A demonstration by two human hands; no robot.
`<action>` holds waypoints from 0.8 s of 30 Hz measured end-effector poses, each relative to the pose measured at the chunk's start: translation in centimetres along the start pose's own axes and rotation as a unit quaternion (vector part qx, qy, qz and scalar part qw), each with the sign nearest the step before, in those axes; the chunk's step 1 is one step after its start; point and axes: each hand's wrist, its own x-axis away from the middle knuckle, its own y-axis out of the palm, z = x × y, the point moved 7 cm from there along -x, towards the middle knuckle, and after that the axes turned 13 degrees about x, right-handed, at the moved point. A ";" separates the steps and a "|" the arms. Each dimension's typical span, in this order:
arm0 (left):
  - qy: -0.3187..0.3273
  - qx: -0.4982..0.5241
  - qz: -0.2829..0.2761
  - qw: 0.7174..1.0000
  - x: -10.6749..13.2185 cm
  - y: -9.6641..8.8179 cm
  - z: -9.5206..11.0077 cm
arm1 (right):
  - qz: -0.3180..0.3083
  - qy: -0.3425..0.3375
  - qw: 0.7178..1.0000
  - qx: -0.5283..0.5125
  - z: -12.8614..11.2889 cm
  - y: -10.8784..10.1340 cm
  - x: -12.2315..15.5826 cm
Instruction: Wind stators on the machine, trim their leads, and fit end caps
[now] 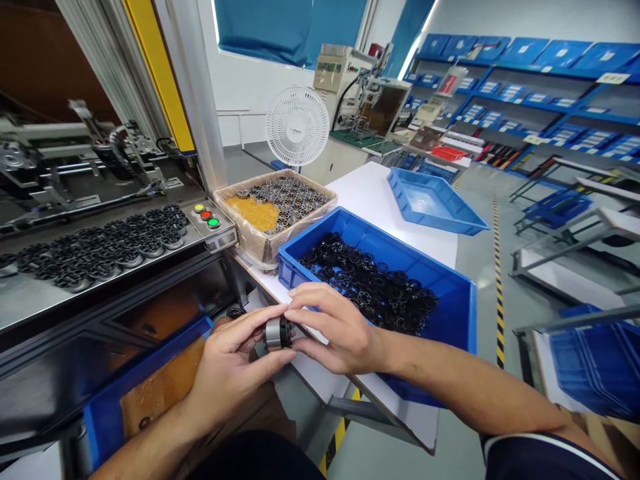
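Note:
Between my two hands, low in the middle of the view, is a motor stator core [275, 333], a silver metal ring with a black plastic end piece on its right side. My left hand [233, 350] grips the metal ring between thumb and fingers. From the right, my right hand [337, 327] closes its thumb and fingertips over the black plastic end piece [287, 332]. Fingers hide part of both. Just beyond my right hand, a blue bin [450, 277] holds a heap of black plastic end pieces [370, 273].
Left, rows of black-capped cores [100, 250] cover a machine bench beside push buttons [207, 215]. A plastic-lined box [260, 247] holds bare metal cores. Behind stand a white fan [298, 127] and a light-blue tray [435, 207]. Another blue bin [103, 417] sits below left.

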 end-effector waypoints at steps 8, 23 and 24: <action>-0.011 0.016 -0.002 1.000 -0.3 0.1 0.2 | 0.005 -0.026 0.999 0.040 -0.3 -0.1 0.2; -0.035 0.024 -0.002 0.999 -0.3 0.1 -0.1 | 0.000 -0.043 0.997 0.070 -0.5 -0.2 0.2; -0.037 0.021 -0.003 0.999 -0.2 0.1 -0.2 | -0.001 -0.047 0.996 0.075 -0.6 -0.3 0.2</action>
